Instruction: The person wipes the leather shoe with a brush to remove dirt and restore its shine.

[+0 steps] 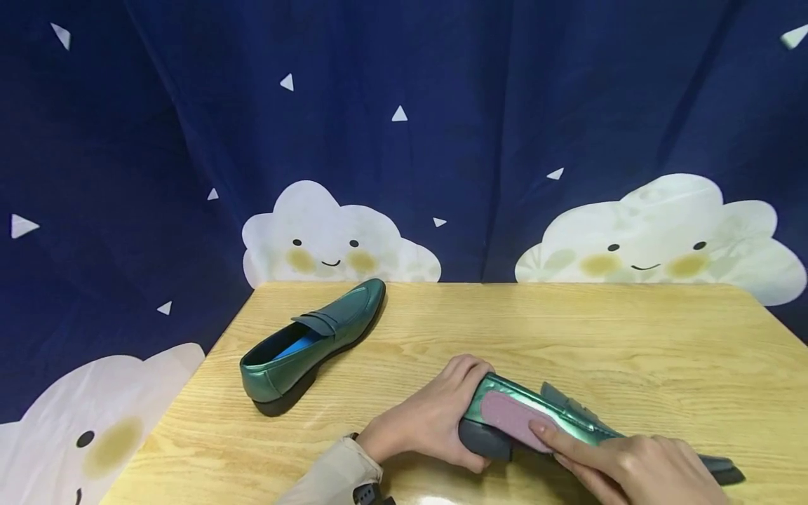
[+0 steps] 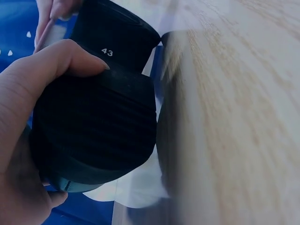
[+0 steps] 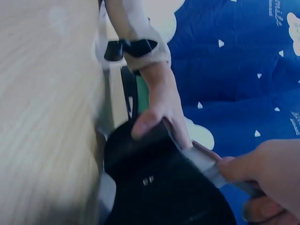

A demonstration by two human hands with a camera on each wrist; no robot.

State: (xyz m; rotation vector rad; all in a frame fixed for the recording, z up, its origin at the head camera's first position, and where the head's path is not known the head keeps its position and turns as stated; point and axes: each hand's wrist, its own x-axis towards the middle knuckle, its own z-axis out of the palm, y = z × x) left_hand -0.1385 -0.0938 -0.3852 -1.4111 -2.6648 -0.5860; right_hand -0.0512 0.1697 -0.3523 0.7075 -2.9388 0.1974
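On its side above the table, a green loafer (image 1: 571,414) has its heel toward my left hand (image 1: 438,414), which grips it. The thumb presses the black sole (image 2: 93,122), marked 43, just ahead of the heel. My right hand (image 1: 644,466) holds a brush with a flat, round-ended pink back (image 1: 514,419), index finger laid along it. Pale bristles (image 3: 201,161) lie against the shoe's side near the heel. A matching green loafer (image 1: 315,344) stands upright at the table's left, its blue insole showing.
The light wood table (image 1: 442,322) ends at a dark blue curtain (image 1: 454,140) with smiling clouds and white triangles. A dark band (image 1: 366,493) is on the left wrist over a beige sleeve (image 1: 334,473).
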